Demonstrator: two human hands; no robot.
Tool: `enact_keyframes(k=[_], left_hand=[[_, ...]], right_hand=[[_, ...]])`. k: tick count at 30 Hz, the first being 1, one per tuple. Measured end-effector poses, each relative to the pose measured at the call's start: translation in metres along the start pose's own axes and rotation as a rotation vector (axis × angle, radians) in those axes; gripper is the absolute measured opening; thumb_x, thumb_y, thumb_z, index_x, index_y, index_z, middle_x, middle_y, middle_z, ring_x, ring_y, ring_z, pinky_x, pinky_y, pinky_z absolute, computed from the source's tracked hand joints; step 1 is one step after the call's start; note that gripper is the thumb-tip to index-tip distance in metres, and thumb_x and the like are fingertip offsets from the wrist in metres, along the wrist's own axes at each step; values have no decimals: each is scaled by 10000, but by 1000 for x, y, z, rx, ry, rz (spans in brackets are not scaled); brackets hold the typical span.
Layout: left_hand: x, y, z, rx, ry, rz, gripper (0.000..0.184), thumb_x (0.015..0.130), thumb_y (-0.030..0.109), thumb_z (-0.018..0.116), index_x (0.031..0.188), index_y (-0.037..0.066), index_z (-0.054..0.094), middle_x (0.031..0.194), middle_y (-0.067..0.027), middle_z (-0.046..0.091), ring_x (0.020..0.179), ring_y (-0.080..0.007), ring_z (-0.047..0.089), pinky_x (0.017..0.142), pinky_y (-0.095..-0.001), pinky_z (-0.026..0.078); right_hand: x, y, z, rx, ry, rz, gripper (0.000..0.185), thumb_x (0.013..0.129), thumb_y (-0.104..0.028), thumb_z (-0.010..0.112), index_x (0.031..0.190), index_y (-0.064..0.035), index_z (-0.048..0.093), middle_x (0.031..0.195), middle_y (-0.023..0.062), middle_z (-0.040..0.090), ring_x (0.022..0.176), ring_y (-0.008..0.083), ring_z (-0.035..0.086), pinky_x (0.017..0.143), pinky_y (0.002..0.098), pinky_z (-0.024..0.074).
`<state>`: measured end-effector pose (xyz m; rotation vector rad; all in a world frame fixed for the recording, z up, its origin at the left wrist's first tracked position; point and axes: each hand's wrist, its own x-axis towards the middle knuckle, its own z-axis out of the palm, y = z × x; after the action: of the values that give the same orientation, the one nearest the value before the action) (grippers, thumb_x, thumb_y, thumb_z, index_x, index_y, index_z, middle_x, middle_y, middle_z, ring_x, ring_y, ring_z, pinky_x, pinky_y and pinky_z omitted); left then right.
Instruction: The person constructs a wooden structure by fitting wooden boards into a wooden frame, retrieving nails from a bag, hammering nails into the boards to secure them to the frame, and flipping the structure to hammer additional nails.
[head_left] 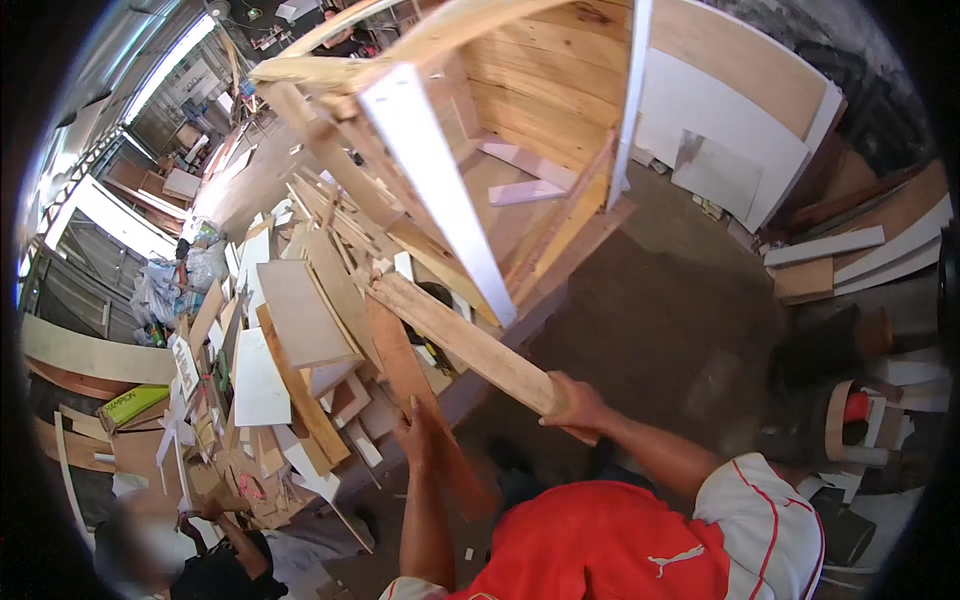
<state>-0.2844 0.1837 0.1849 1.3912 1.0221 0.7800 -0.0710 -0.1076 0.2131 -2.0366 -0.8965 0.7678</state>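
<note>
In the head view, the right hand (578, 403) grips a long, pale, rough plank (465, 338) at the centre, and the left hand (414, 436) holds a flat reddish-brown board (447, 440) just below, under a box-shaped wooden structure (545, 85).

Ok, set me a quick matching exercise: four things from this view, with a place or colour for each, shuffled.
Things:
1. pale board
2. brown board
3. shirt
4. plastic bags

Places or colours:
A. red with white sleeves
B. in the left hand
C. toward the picture's left edge
D. in the right hand

Pairs: 1-D, 2-B, 3-A, 4-C
</note>
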Motion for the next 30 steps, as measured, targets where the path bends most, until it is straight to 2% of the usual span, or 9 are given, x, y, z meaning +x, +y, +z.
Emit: enact_keyframes(k=[5, 9, 14, 17, 20, 23, 26, 29, 30], left_hand=[[-82, -15, 15, 251, -51, 42, 408, 989, 395, 660, 922, -8, 648, 798, -16, 634, 716, -98, 565, 619, -302, 457], [-134, -6, 38, 215, -70, -19, 386, 991, 374, 662, 914, -4, 666, 795, -14, 639, 717, -100, 572, 620, -306, 459], [-137, -33, 36, 296, -76, -113, 369, 991, 363, 666, 933, -1, 671, 813, -27, 652, 716, -107, 581, 619, -310, 467], [-137, 22, 71, 246, -75, -131, 371, 996, 362, 654, 951, -5, 674, 823, -45, 664, 730, -127, 601, 632, -326, 482], [-96, 1, 73, 327, -60, -129, 384, 1000, 354, 639, 951, -26, 670, 820, -58, 668, 735, -149, 607, 648, -346, 492], [-47, -18, 83, 296, -111, 144, 398, 998, 352, 639, 935, -41, 655, 815, -68, 666, 722, -158, 592, 639, -364, 485], [-16, 25, 117, 388, -90, 111, 408, 994, 346, 641, 928, -56, 646, 786, -58, 649, 716, -159, 579, 655, -362, 487], [60, 2, 117, 738, -147, 121, 373, 1003, 320, 631, 954, -49, 653, 774, -43, 637, 746, -155, 591, 670, -343, 493], [91, -19, 121, 544, -193, 143, 352, 1004, 304, 631, 955, -44, 650, 790, -43, 637, 749, -156, 593, 673, -330, 496]], right_hand=[[-72, 69, -55, -70, -32, 88, 1032, 581, -487, 904, 1403, -56, 451, 1196, 226, 644, 1131, 420, 631, 948, 471, 507], [-119, 126, -92, -56, -32, -14, 1033, 562, -393, 910, 1416, -56, 436, 1213, 229, 638, 1145, 421, 625, 963, 489, 497], [-178, 158, -131, -139, 27, 79, 1075, 566, -326, 902, 1478, -56, 402, 1253, 233, 631, 1204, 408, 609, 1022, 477, 476], [-194, 184, -140, -54, 146, -6, 1106, 589, -301, 895, 1528, -84, 353, 1314, 230, 610, 1246, 401, 587, 1055, 474, 460], [-200, 207, -130, -9, 251, 212, 1091, 617, -263, 882, 1544, -92, 331, 1356, 226, 588, 1272, 406, 566, 1064, 479, 456], [-177, 202, -126, 62, 329, 329, 1066, 650, -253, 884, 1545, -85, 328, 1379, 224, 572, 1288, 403, 553, 1062, 482, 455], [-129, 191, -123, 49, 379, 480, 1064, 666, -303, 903, 1539, -81, 336, 1367, 219, 585, 1296, 397, 552, 1060, 477, 455], [-71, 189, -122, -34, 426, 472, 1051, 680, -390, 911, 1530, -97, 366, 1370, 215, 590, 1282, 392, 565, 1046, 470, 464], [-48, 191, -122, 30, 426, 481, 986, 714, -398, 889, 1510, -92, 395, 1362, 217, 595, 1277, 386, 570, 1038, 465, 469]])
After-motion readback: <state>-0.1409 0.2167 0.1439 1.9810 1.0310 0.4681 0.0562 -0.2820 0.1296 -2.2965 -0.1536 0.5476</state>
